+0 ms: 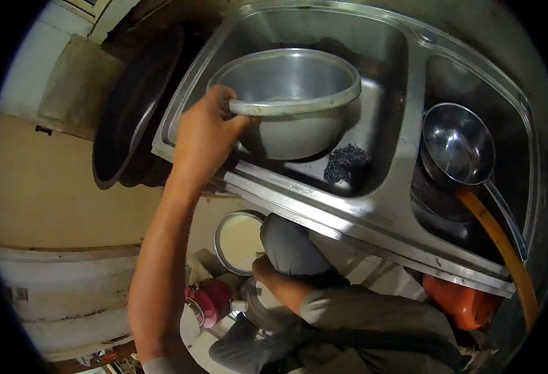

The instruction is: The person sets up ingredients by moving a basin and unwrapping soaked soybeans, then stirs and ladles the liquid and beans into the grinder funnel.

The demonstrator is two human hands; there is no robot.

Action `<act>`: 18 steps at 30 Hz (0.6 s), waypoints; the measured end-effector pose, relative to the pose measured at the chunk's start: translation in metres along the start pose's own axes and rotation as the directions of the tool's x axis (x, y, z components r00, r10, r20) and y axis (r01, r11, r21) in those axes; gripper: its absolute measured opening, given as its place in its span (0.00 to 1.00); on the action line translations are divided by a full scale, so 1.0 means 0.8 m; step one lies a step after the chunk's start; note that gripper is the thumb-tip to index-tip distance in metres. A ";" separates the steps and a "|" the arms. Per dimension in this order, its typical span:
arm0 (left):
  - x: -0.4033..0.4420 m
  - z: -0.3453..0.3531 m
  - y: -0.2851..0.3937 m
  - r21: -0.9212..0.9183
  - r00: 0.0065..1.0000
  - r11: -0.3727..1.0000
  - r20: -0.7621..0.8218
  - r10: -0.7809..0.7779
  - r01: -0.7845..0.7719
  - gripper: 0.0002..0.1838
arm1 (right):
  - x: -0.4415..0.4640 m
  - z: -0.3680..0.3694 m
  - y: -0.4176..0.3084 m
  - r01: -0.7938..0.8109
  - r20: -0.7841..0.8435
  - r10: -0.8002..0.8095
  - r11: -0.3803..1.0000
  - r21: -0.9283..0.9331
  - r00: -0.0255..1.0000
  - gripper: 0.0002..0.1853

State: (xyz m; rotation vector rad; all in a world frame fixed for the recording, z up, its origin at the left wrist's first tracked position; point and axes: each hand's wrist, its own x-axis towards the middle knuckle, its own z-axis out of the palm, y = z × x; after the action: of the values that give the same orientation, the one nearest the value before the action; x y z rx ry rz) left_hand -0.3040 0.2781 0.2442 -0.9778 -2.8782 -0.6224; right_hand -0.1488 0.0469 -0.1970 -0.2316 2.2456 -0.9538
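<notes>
We pinched basin (299, 134) rim with left grip (205, 124), near front-left corner of sink (380, 215); right grip (264, 269) near pot (217, 240), closure we couldn't tell.

We observe a silver-grey basin (296, 134), a scrubber (347, 163) of blackish colour, a silver dipper (458, 140), a handle (500, 238) in orange-brown, and a container (461, 300) which is orange-red.
</notes>
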 end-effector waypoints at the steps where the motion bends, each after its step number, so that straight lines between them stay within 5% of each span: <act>1: 0.000 0.003 -0.006 -0.023 0.998 0.999 0.041 0.040 -0.039 0.21 | 0.000 0.002 0.001 -0.003 -0.001 0.003 1.000 -0.002 1.000 0.14; 3: 0.001 0.003 -0.010 -0.047 0.993 0.996 0.085 0.078 -0.075 0.23 | -0.001 0.007 0.002 -0.001 0.002 0.001 1.000 -0.002 1.000 0.14; 5: 0.010 -0.003 -0.007 0.078 0.861 0.988 0.503 0.075 -0.132 0.26 | 0.000 0.005 0.004 -0.006 -0.004 0.006 1.000 -0.011 1.000 0.14; 10: 0.007 0.010 -0.003 0.093 0.841 0.986 0.536 0.066 -0.137 0.25 | 0.003 0.004 0.011 -0.015 -0.015 0.015 1.000 -0.022 1.000 0.14; 13: -0.007 -0.007 0.000 0.165 0.887 0.971 0.454 0.082 -0.174 0.22 | 0.001 0.010 0.011 -0.015 -0.013 0.015 0.999 -0.036 1.000 0.14; 15: -0.030 -0.030 -0.013 0.205 0.909 0.886 0.075 0.410 -0.416 0.17 | 0.000 0.012 0.014 -0.021 -0.015 0.021 0.999 -0.046 1.000 0.14; 18: -0.100 -0.080 -0.035 0.238 0.838 0.868 -0.245 0.487 -0.435 0.16 | 0.003 0.016 0.015 -0.026 -0.023 0.025 0.998 -0.057 0.999 0.14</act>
State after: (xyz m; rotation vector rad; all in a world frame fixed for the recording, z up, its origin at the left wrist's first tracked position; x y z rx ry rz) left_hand -0.2624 0.1874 0.2799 -1.3538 -2.2618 -0.4225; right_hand -0.1410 0.0475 -0.2132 -0.2188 2.2930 -0.8831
